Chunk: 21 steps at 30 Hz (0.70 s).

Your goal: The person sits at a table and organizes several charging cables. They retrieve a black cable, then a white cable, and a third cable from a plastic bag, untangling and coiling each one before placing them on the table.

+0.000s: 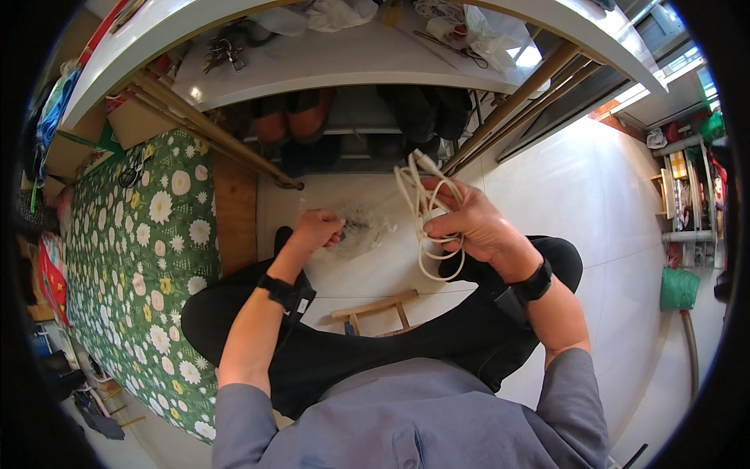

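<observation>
A loosely looped white cable [430, 220] is gripped in my right hand [477, 223], its loops hanging out past the fingers. One white connector end [420, 159] sticks up above the hand. My left hand [319, 230] has its fingers curled together beside a clear, crumpled plastic bag [369, 231]. Something dark shows through the bag, too blurred to name. I cannot tell whether my left fingers pinch the bag or only overlap it in the view.
A white table [357, 55] with a lower shelf stands ahead, holding keys [225, 55] and plastic bags [343, 14]. Shoes [304, 117] sit beneath. A wooden stool [375, 305] shows between my legs. Left is a flowered green cover [158, 281]; far right, a green bin [679, 289].
</observation>
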{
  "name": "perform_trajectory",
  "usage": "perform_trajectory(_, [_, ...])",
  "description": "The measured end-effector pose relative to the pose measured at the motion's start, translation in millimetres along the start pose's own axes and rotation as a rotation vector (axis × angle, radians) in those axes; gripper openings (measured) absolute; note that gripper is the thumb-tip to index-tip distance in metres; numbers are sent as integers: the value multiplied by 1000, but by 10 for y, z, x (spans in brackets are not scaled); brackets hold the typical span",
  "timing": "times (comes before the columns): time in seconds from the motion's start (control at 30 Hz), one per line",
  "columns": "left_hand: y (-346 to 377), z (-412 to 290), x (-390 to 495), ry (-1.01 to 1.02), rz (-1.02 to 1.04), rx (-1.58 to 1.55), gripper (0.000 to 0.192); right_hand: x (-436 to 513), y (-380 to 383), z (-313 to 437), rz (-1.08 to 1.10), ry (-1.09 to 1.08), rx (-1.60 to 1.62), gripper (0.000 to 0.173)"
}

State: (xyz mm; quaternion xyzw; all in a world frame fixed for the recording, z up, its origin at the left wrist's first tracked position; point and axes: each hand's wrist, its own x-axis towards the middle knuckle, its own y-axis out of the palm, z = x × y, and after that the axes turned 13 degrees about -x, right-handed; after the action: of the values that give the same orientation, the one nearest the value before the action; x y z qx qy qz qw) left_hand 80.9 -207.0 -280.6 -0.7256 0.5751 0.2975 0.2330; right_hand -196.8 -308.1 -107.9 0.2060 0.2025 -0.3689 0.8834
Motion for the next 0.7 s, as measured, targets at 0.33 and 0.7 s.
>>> perform_trajectory(0.33, [658,1448,1598,139,107,446,41,280,-291,-269,44,79,139,71])
perform_trajectory(0.7, [1133,1574,1581,216,204,157,44,219,-383,-106,32,138,81,69])
